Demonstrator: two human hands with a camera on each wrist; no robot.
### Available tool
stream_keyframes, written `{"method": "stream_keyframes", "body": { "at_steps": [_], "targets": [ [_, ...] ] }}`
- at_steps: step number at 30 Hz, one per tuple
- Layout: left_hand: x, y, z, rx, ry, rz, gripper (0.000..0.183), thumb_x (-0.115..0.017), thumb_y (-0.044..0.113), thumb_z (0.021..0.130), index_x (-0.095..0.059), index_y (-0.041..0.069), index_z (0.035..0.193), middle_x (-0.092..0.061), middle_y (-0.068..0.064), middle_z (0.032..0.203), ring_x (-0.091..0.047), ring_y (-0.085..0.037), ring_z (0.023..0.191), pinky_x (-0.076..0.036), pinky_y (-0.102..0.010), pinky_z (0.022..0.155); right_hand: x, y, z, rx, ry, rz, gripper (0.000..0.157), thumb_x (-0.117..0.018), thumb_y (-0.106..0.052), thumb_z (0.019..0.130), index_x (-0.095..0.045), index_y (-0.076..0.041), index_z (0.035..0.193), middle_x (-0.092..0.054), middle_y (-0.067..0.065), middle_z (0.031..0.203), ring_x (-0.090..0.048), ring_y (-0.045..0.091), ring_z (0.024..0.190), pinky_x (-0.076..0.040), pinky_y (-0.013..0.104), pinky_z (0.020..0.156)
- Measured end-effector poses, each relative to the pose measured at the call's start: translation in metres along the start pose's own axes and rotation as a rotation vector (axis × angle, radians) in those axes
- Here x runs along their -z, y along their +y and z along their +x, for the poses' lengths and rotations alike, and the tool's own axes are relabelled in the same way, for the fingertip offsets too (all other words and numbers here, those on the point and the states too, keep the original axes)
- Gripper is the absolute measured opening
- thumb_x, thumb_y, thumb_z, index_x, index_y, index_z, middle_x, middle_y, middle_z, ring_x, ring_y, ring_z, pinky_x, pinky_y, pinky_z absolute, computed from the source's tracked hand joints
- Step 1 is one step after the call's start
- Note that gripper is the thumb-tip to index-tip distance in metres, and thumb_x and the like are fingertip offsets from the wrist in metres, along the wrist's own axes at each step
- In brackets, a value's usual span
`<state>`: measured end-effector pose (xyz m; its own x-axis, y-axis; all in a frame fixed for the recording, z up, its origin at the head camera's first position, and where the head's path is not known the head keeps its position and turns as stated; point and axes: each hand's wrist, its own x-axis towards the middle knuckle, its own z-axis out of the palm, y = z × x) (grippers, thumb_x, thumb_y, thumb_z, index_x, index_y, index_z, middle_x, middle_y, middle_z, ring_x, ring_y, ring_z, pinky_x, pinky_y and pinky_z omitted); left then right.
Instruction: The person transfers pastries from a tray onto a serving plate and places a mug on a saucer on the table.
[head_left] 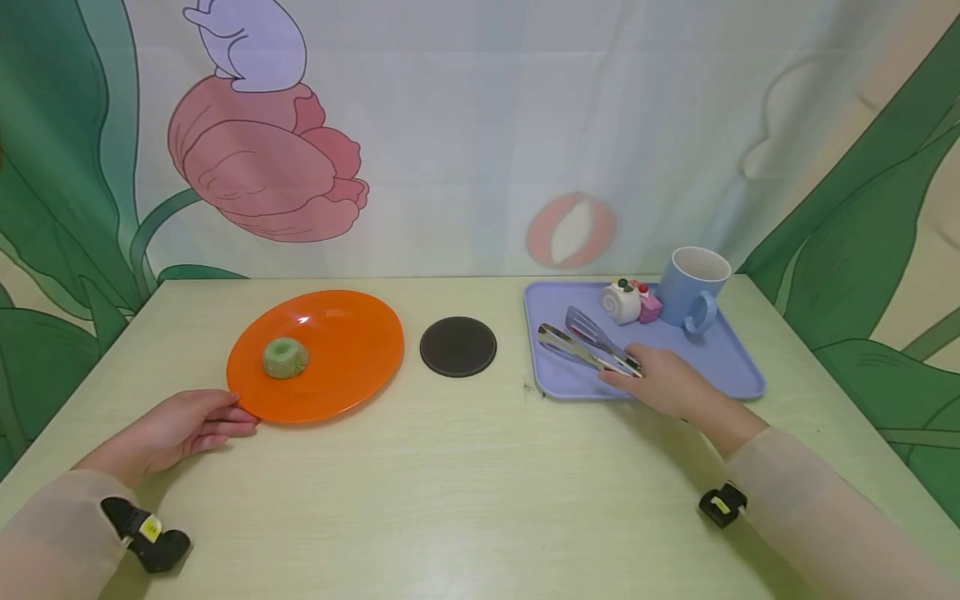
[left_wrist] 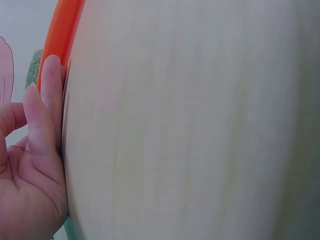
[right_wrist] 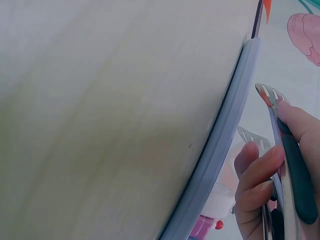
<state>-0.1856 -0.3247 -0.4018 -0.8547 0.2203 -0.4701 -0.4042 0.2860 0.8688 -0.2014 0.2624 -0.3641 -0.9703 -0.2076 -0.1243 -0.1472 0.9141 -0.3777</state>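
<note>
At the left, my left hand [head_left: 187, 425] holds the near-left rim of an orange plate [head_left: 352, 367], thumb at the rim's top and the other fingers low along its edge. A green ring-shaped cake [head_left: 284, 357] sits on the plate's left part. My right hand [head_left: 660, 379] grips metal tongs [head_left: 577, 346] with dark handle pads, seen closer in the right wrist view [right_wrist: 296, 175]. Their two slotted heads stand apart over the left part of a lavender tray [head_left: 645, 367], pointing away to the left with nothing between them.
On the tray's far side are a white roll cake [head_left: 620, 303], a pink cake piece [head_left: 649, 308] with a red berry on top, and a blue mug [head_left: 686, 292]. A round black coaster [head_left: 458, 347] lies between plate and tray. A printed curtain [head_left: 450, 167] hangs behind the table.
</note>
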Motion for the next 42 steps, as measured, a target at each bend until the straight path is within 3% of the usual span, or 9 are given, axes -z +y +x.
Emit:
{"method": "stream_keyframes", "body": {
  "at_steps": [5, 12, 26, 42],
  "targets": [
    [-0.001, 0.001, -0.001, -0.006, -0.004, 0.0, 0.046, -0.032, 0.028, 0.102, -0.039, -0.008, 0.129, -0.069, -0.003, 0.097, -0.067, -0.013, 0.09, -0.053, -0.022, 0.073, 0.001, 0.004, -0.002, -0.014, -0.003, 0.0, 0.057, -0.056, -0.052, 0.087, -0.053, 0.0, 0.109, -0.055, 0.009, 0.087, -0.05, 0.022, 0.074, -0.037, 0.031, 0.057],
    [-0.001, 0.002, -0.002, -0.004, -0.002, 0.001, 0.046, -0.032, 0.028, 0.102, -0.04, -0.009, 0.129, -0.069, -0.003, 0.097, -0.067, -0.013, 0.09, -0.053, -0.022, 0.073, 0.004, 0.006, -0.006, -0.02, -0.001, 0.005, 0.066, -0.056, -0.052, 0.087, -0.049, 0.004, 0.121, -0.059, 0.017, 0.106, -0.052, 0.026, 0.084, -0.044, 0.038, 0.068],
    [-0.001, 0.001, -0.001, -0.015, -0.004, 0.015, 0.046, -0.031, 0.027, 0.102, -0.04, -0.009, 0.128, -0.069, -0.003, 0.098, -0.067, -0.013, 0.09, -0.053, -0.022, 0.072, 0.004, 0.016, -0.008, 0.013, 0.05, 0.008, 0.057, -0.056, -0.052, 0.087, -0.054, 0.001, 0.109, -0.058, 0.009, 0.088, -0.051, 0.023, 0.075, -0.04, 0.032, 0.061],
    [0.0, 0.0, 0.0, -0.006, 0.002, 0.005, 0.046, -0.032, 0.028, 0.102, -0.041, -0.008, 0.128, -0.069, -0.003, 0.098, -0.067, -0.013, 0.09, -0.053, -0.022, 0.073, 0.011, 0.016, -0.016, -0.031, 0.017, 0.004, 0.065, -0.053, -0.051, 0.089, -0.048, 0.005, 0.122, -0.059, 0.017, 0.103, -0.052, 0.026, 0.083, -0.044, 0.039, 0.068]
  ]
}}
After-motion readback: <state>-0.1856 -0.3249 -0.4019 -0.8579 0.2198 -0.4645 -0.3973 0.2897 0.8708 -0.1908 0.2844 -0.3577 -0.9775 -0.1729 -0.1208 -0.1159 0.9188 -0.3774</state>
